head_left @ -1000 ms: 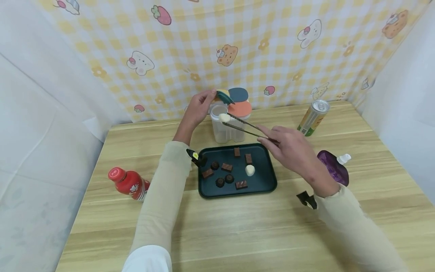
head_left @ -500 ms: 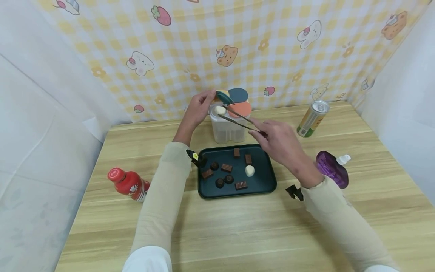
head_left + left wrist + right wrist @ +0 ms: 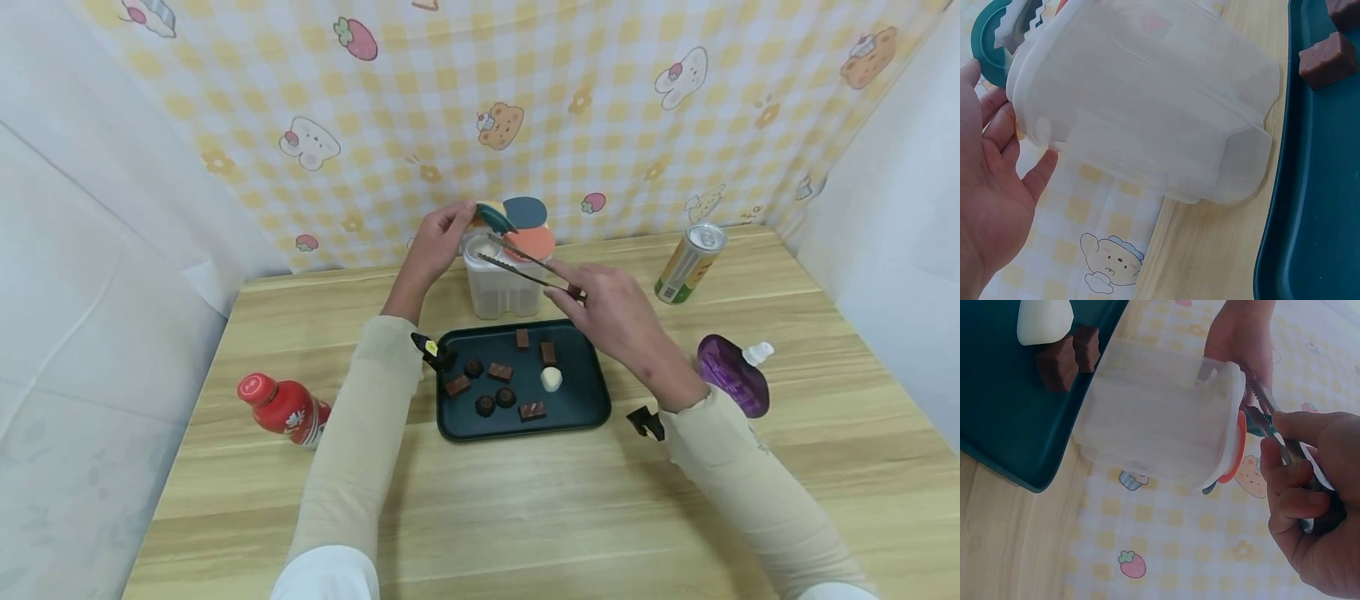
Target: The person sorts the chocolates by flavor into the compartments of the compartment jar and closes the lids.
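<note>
My left hand pinches the raised teal lid of a clear plastic storage container standing behind the tray. In the left wrist view its other fingers touch the container's upper wall. My right hand grips metal tongs, whose tips stand apart over the uncovered compartment. Nothing shows between the tips. A pale piece is faintly visible inside the compartment's mouth. On the dark green tray lie several brown chocolates and one white chocolate.
A red bottle stands left of the tray, by the left sleeve. On the right are a tall can and a purple pouch with a white cap. The container's blue lid and orange lid lie down. A checkered cloth hangs behind.
The tongs moved left to the compartment with a white piece. They opened, and the piece dropped from their tips into the container. My left hand has kept the teal lid raised.
</note>
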The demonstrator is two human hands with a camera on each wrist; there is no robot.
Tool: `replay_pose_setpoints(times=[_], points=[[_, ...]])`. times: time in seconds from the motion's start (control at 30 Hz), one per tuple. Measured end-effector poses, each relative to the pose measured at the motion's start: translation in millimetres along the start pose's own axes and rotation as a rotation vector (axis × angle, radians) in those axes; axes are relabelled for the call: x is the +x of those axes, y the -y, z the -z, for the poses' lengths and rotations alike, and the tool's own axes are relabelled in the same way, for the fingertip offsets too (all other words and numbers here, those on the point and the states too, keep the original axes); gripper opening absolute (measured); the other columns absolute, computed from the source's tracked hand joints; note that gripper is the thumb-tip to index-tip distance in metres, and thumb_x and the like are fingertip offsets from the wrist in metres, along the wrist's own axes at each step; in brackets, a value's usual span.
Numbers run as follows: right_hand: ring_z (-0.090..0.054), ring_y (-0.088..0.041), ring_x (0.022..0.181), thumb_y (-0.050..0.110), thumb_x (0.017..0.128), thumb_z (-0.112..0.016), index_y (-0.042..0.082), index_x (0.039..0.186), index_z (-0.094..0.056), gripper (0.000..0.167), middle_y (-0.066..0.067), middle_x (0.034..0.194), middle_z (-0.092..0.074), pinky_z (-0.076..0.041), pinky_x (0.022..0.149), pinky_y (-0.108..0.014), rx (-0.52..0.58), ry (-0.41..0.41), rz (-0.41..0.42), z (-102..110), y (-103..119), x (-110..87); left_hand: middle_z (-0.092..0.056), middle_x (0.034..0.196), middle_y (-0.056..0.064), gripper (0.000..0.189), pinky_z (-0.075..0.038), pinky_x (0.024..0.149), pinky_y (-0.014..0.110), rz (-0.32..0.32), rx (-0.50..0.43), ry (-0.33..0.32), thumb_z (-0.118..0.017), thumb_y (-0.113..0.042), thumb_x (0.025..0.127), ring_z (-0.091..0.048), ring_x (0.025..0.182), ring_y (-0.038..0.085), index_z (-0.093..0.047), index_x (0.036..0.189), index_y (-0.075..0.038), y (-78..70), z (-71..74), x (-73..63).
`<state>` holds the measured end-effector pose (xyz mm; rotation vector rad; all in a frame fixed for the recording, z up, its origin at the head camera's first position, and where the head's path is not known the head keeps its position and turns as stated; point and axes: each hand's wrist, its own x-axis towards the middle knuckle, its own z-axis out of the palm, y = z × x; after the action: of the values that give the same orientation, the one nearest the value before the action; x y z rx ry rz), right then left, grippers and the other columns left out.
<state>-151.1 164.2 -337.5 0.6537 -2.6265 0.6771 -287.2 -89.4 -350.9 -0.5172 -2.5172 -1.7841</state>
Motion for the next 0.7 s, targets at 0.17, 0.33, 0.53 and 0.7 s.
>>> replay_pose_setpoints(times=[0.17, 0.33, 0.53, 0.7], points=[[-0.051, -0.019, 0.059, 0.022, 0.101, -0.07, 0.011, 0.142, -0.065, 0.043, -0.007, 0.082, -0.071, -0.038, 0.053, -0.033, -0.003, 0.007, -0.018, -0.3, -1.0, -0.3, -0.067, 0.112, 0.009, 0.05, -0.042, 0.089, 0.034, -0.011, 0.009, -0.003, -0.046, -0.046, 0.11, -0.055, 0.102, 0.019, -0.073, 0.111, -0.004, -0.2, -0.1, -0.9], [-0.052, -0.02, 0.061, 0.022, 0.101, -0.07, 0.01, 0.141, -0.065, 0.042, -0.008, 0.083, -0.072, -0.038, 0.053, -0.033, 0.003, -0.001, -0.013, -1.0, -1.9, -0.8, -0.066, 0.109, 0.009, 0.05, -0.041, 0.086, 0.032, -0.016, 0.017, -0.004, -0.046, -0.047, 0.109, -0.053, 0.099, 0.018, -0.072, 0.109, -0.004, 0.2, 0.0, -0.5], [-0.049, -0.018, 0.058, 0.024, 0.101, -0.07, 0.011, 0.14, -0.066, 0.042, -0.006, 0.084, -0.071, -0.038, 0.051, -0.033, -0.009, -0.006, -0.016, -0.6, -3.3, -2.1, -0.067, 0.11, 0.009, 0.051, -0.041, 0.086, 0.033, -0.015, 0.014, -0.001, -0.046, -0.048, 0.109, -0.053, 0.099, 0.018, -0.072, 0.111, -0.004, 0.4, -0.3, -0.5], [-0.047, -0.018, 0.057, 0.023, 0.101, -0.07, 0.011, 0.14, -0.066, 0.041, -0.005, 0.083, -0.07, -0.037, 0.052, -0.033, 0.018, -0.024, -0.006, 0.6, -3.6, -6.0, -0.067, 0.112, 0.01, 0.051, -0.042, 0.088, 0.033, -0.015, 0.0, -0.006, -0.046, -0.047, 0.109, -0.054, 0.1, 0.018, -0.073, 0.111, -0.004, 0.5, -0.7, -0.5]])
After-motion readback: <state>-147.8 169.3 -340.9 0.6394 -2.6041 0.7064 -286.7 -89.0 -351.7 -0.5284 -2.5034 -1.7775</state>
